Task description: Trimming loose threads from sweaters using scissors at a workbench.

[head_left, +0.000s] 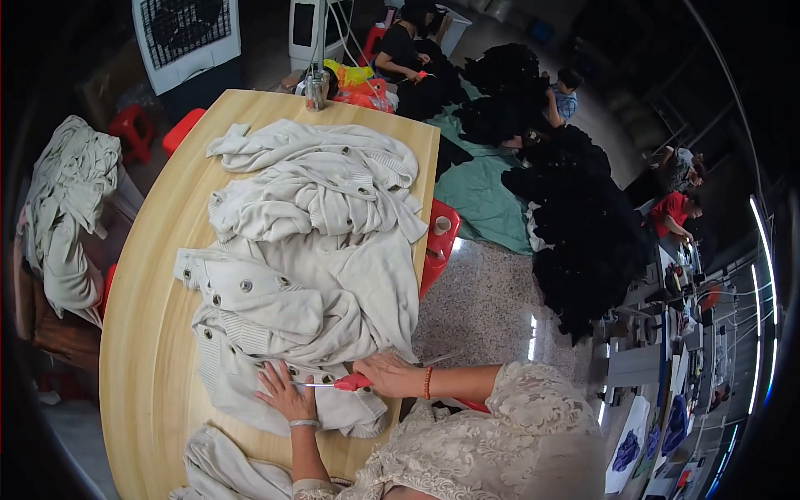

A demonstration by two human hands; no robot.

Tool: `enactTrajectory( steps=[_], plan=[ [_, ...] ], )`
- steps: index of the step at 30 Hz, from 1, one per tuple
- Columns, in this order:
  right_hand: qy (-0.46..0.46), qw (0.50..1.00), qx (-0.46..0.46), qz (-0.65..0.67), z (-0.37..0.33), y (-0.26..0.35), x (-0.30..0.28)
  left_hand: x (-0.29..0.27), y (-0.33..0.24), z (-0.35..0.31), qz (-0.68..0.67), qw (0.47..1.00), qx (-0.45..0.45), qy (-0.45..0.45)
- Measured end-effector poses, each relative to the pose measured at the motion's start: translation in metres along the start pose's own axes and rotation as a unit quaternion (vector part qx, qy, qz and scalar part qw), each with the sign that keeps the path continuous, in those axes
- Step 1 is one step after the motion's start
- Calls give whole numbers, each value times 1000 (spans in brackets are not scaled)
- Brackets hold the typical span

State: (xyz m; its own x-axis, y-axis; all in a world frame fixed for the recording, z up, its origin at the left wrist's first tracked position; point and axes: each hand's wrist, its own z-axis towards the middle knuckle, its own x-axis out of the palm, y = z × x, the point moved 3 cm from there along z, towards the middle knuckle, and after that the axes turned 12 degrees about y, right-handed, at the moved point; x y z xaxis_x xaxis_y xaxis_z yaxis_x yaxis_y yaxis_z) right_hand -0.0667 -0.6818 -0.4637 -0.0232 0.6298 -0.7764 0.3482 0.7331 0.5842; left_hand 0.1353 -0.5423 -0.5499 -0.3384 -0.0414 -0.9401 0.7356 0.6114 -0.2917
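Under left fingers (pixel 276 381), cream garment (pixel 237 387); beside, tool (pixel 352 382)

pale wood-grain table (pixel 150 317); cream knit garments (pixel 312 200), buttoned, heaped along it; clear jar (pixel 314 93) near far edge.

The single head view looks down from the wearer's head through a wide fisheye lens, with the left hand (pixel 286 398) and right hand (pixel 386 375) close by, low in frame; the wooden table (pixel 146 300) spreads around and beyond them; straight edges (the light tubes (pixel 764 250) at right, say) bend toward the dark rim
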Motion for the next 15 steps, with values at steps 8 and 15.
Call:
enactTrajectory(
  steps=[8,15],
  plan=[
    [24,995,70,65,8,8,-6,-37,20,48,-184,964,81,-173],
    [98,993,53,-37,43,47,-33,-24,41,75,-110,989,32,-91]
  ],
)
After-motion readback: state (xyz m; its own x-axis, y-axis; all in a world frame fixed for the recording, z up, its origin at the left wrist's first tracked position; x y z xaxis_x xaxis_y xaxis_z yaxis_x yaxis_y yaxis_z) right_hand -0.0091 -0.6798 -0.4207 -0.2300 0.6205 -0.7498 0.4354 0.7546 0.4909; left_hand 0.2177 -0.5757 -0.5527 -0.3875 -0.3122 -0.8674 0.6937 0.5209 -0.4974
